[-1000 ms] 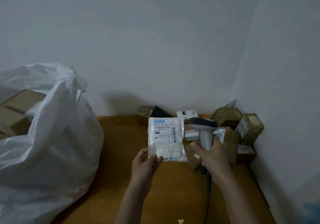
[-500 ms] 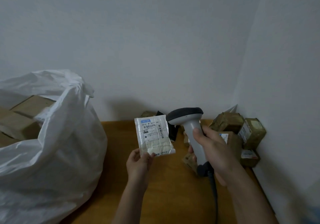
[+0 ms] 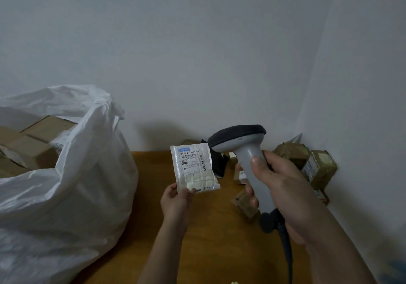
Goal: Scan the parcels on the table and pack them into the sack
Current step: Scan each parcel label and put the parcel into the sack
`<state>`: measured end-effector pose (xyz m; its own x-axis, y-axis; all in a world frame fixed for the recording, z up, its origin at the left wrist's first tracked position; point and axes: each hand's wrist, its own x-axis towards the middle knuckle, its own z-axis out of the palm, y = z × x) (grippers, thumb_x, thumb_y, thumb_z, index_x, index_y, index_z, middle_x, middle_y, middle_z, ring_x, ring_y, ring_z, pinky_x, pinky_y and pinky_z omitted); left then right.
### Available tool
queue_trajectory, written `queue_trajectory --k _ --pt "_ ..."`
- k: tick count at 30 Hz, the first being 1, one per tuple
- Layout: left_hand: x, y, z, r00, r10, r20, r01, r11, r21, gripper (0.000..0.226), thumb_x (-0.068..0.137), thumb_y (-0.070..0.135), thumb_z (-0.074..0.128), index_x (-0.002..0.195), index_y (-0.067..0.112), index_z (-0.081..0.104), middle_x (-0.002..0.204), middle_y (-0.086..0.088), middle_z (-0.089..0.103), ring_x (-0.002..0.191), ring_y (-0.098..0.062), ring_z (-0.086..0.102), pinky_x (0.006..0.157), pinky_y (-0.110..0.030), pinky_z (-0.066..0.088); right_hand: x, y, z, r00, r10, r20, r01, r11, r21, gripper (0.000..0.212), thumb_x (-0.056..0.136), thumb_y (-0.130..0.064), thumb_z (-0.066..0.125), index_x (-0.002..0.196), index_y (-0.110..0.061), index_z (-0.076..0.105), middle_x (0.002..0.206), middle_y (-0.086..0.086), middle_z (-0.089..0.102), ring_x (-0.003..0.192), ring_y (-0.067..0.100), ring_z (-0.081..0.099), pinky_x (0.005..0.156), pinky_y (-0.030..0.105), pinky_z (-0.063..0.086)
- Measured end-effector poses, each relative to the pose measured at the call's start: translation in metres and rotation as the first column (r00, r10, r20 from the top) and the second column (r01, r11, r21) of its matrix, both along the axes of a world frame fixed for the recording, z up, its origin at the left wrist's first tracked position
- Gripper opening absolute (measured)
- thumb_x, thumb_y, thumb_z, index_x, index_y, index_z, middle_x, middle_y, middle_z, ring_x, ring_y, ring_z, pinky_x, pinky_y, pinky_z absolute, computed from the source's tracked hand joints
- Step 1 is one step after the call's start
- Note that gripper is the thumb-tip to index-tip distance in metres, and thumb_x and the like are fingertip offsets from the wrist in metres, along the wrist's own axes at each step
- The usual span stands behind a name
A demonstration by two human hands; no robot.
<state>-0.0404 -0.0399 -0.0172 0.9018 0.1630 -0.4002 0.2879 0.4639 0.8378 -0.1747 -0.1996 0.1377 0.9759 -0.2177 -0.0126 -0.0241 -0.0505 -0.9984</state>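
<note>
One flat packet (image 3: 194, 167), pinched at its lower corner by the left hand (image 3: 176, 202), stands upright, label toward the camera, just left of the scanner (image 3: 243, 152). Right hand (image 3: 279, 187) grips the scanner's handle, head level with the packet's top; the sack (image 3: 72, 184) lies further left on the counter (image 3: 219, 239).
</note>
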Motion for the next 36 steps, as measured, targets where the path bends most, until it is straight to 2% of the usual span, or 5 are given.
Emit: queue_trajectory --k 10,18,25,32,36 --pt "-0.003 0.009 0.035 0.962 0.080 0.262 -0.130 0.975 0.182 0.025 0.094 0.006 0.059 0.115 0.021 0.055 0.114 -0.006 0.064 0.098 -0.019 0.069 0.076 -0.028 0.059 0.021 0.015 -0.005 0.999 -0.028 0.046 0.022 0.993 0.119 0.024 0.098 -0.034 0.048 0.104 -0.017 0.063 0.068 0.006 0.061 0.056 0.012 0.056 0.051 0.024 0.046" --pt "0.017 0.080 0.121 0.666 0.358 0.654 -0.544 0.833 0.099 0.031 0.097 -0.002 0.050 0.116 0.021 0.044 0.105 -0.008 0.062 0.090 -0.010 0.071 0.076 -0.025 0.058 0.056 0.047 -0.008 0.999 -0.004 0.045 -0.005 0.980 0.197 0.023 0.100 -0.029 0.047 0.101 -0.013 0.063 0.068 0.011 0.058 0.056 0.018 0.053 0.046 0.026 0.044" --pt "0.056 0.154 0.169 0.433 0.591 0.680 -0.789 0.614 -0.032 0.033 0.094 -0.006 0.046 0.116 0.018 0.042 0.113 -0.013 0.047 0.087 -0.010 0.066 0.080 -0.025 0.058 0.077 0.074 -0.016 0.998 0.054 -0.013 -0.050 0.980 0.191 0.022 0.100 -0.030 0.047 0.102 -0.015 0.061 0.071 0.012 0.058 0.059 0.022 0.053 0.053 0.032 0.043" --pt "0.080 0.188 0.175 0.587 0.544 0.600 -0.786 0.562 0.259 0.033 0.097 0.004 0.044 0.129 0.010 0.045 0.120 -0.012 0.051 0.095 -0.014 0.060 0.088 -0.030 0.053 0.096 0.091 -0.022 0.994 0.094 -0.052 -0.082 0.977 0.197 0.023 0.101 -0.028 0.047 0.103 -0.011 0.061 0.070 0.013 0.057 0.059 0.023 0.051 0.052 0.031 0.042" --pt "0.081 0.170 0.174 0.649 0.470 0.598 -0.759 0.352 0.548 0.041 0.097 0.016 0.051 0.135 0.004 0.045 0.144 -0.021 0.026 0.125 -0.028 0.038 0.101 -0.013 0.017 0.107 0.091 -0.028 0.996 0.067 -0.059 -0.056 0.983 0.176 0.022 0.101 -0.029 0.047 0.102 -0.012 0.062 0.069 0.013 0.058 0.057 0.023 0.053 0.052 0.032 0.043"
